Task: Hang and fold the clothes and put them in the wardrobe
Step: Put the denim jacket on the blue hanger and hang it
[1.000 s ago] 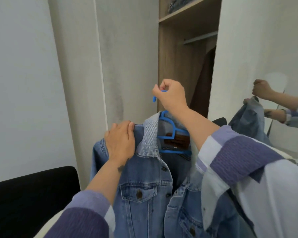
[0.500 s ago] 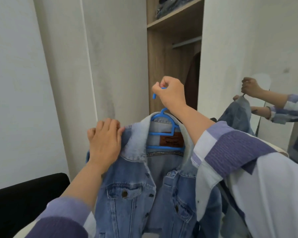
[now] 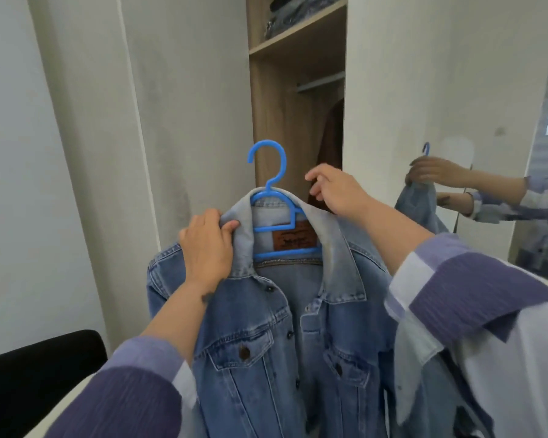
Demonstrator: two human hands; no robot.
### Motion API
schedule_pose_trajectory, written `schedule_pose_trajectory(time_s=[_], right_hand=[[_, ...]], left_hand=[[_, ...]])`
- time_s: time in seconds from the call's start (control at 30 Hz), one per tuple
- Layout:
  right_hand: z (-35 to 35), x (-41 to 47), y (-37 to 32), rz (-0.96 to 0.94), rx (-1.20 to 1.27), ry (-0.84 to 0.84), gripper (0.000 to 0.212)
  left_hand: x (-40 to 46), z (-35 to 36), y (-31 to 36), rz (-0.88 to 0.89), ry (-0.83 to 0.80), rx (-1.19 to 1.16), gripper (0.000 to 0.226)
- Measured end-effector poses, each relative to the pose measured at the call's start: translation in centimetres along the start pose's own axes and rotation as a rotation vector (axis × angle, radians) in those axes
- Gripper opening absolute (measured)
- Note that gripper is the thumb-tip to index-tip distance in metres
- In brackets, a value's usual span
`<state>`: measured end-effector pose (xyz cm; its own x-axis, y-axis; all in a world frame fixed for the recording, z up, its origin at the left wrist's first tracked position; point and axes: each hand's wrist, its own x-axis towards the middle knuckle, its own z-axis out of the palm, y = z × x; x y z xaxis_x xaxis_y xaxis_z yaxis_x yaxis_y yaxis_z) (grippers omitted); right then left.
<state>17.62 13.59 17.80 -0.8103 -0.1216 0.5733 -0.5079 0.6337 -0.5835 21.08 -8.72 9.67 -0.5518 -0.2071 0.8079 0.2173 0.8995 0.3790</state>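
1. The step in hand looks like the hanging one: a faded blue denim jacket with metal buttons (image 3: 285, 311) is already draped on a bright blue plastic hanger (image 3: 268, 172) and held up in the middle of the view, in front of the open wooden wardrobe (image 3: 298, 121).

2. The left hand (image 3: 208, 248), at about 9 o'clock from the jacket's neck, is closed on the left side of the collar, pinching the denim between thumb and fingers; it appears to carry the garment's weight.

3. The right hand (image 3: 336, 191), at about 2 o'clock from the neck, is loosely curled with fingers partly spread beside the right of the collar. Whether it touches the cloth I cannot tell; it holds nothing firmly.

4. The hanger's hook stands free above the collar at 12 o'clock, with no hand on it.

5. My reading: the next move calls for taking the hook, then lifting the jacket toward the pale metal clothes rail (image 3: 320, 82) at 1 o'clock, inside the wardrobe beneath the wooden shelf (image 3: 298, 33). A dark brown garment (image 3: 332, 137) already hangs there, so the hook needs a free stretch of rail beside it.

6. Writing: a brown leather-like patch (image 3: 295, 240) sits inside the neck; its print is too small to read.
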Motion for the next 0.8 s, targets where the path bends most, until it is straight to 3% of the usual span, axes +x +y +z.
schedule_pose_trajectory(time_s=[0.1, 0.37, 0.5, 0.6, 0.67, 0.8], right_hand=[[-1.7, -3.7, 6.1, 0.040, -0.274, -0.095, 0.034], [-4.5, -4.9, 10.3, -0.122, -0.370, 0.075, 0.030], [-5.5, -3.8, 10.4, -0.160, -0.369, 0.065, 0.038], [-5.8, -2.4, 10.1, -0.135, -0.259, -0.003, 0.041], [-5.9, -1.9, 9.5, -0.015, -0.075, -0.124, 0.043], [-5.9, -1.6, 7.3, 0.288, 0.259, -0.452, 0.019]], left_hand=[[1.1, 0.8, 1.0, -0.016, 0.038, -0.025, 0.024], [3.9, 4.4, 3.1, 0.021, 0.006, 0.002, 0.027], [5.2, 5.8, 3.0, -0.007, -0.039, -0.033, 0.026], [6.9, 7.7, 2.0, -0.035, -0.060, -0.085, 0.025], [8.2, 9.6, 1.1, -0.049, -0.105, -0.158, 0.027], [10.7, 13.7, 0.6, 0.003, -0.224, -0.289, 0.029]])
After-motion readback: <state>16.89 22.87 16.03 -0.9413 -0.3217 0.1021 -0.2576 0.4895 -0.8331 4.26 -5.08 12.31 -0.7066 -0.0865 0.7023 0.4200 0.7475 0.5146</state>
